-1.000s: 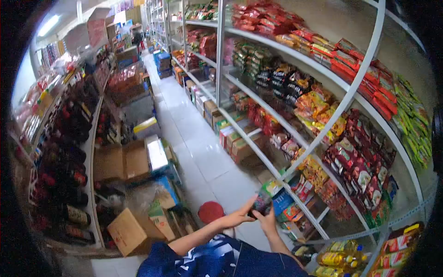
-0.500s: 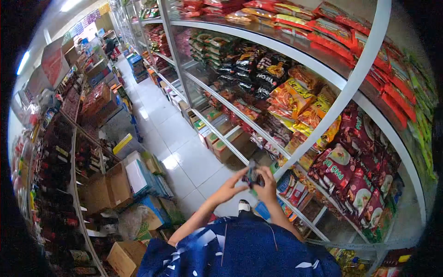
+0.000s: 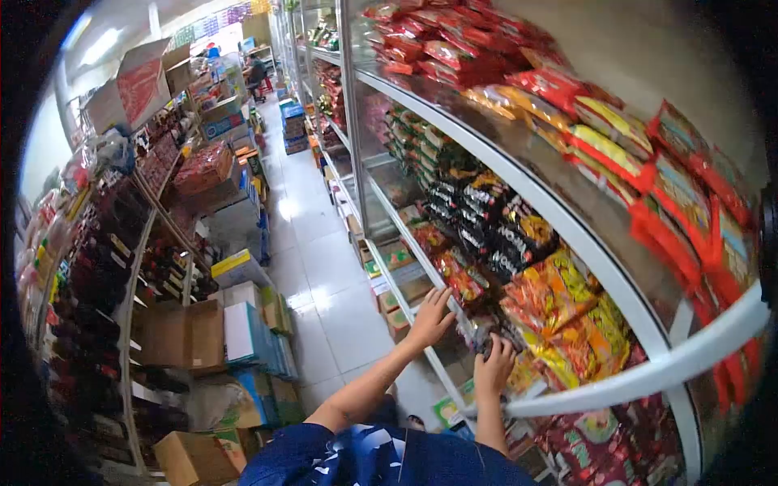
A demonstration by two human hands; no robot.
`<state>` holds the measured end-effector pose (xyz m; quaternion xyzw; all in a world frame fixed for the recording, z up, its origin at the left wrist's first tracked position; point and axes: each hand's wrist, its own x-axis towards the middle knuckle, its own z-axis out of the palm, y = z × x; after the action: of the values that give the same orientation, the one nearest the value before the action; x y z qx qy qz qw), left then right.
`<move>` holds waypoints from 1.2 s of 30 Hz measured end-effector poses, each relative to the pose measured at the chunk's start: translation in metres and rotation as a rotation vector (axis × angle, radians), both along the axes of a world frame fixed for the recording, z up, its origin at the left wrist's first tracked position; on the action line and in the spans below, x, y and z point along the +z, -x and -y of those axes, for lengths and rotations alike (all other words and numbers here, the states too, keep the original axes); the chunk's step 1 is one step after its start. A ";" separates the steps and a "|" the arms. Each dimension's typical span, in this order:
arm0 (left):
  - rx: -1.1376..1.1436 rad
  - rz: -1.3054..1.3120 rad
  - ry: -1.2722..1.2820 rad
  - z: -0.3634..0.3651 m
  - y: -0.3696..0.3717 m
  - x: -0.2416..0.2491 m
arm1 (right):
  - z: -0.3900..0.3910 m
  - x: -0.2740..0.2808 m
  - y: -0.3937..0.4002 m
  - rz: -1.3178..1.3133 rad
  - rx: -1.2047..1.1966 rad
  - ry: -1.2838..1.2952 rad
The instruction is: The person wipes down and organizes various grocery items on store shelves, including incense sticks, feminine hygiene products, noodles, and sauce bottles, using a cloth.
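The right hand (image 3: 494, 366) pushes a dark packet (image 3: 489, 338), fingers closed on it, onto the white shelf (image 3: 421, 267) among the orange packs (image 3: 559, 300); placing looks nearly done. The left hand (image 3: 431, 317) rests open on the shelf edge, seemingly empty. Cardboard boxes (image 3: 194, 332) line the tiled aisle opposite

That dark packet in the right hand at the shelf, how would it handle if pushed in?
The packet looks like a thin, crinkly pouch, so probably light and floppy. The right hand pinches it easily. Glossy neighbouring orange packets lean loosely, so it may slide or slump.
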<state>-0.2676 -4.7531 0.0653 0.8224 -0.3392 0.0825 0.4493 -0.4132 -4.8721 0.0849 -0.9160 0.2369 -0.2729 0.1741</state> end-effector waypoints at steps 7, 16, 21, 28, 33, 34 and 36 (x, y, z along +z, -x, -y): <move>-0.070 -0.044 0.180 -0.002 -0.075 -0.019 | -0.003 0.008 -0.094 -0.215 -0.082 -0.037; 0.055 -0.180 0.361 -0.046 -0.142 -0.035 | -0.050 0.004 -0.306 -0.267 0.172 0.211; -0.116 -0.279 0.303 -0.068 -0.166 -0.026 | -0.085 0.002 -0.437 -0.197 0.365 0.263; -0.318 -0.091 0.045 -0.082 -0.208 -0.017 | -0.120 -0.002 -0.581 -0.225 0.305 0.186; -0.367 -0.093 0.025 -0.073 -0.210 -0.034 | -0.116 -0.008 -0.559 -0.153 0.280 0.172; -0.369 -0.103 0.041 -0.071 -0.208 -0.041 | -0.117 -0.002 -0.536 -0.201 0.238 0.140; -0.393 -0.110 0.081 -0.073 -0.205 -0.050 | -0.110 -0.005 -0.487 -0.210 0.243 0.109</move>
<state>-0.0625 -4.6804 0.0151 0.7248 -0.4643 -0.0382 0.5075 0.0737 -4.7617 0.0799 -0.9695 0.1263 -0.1653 0.1301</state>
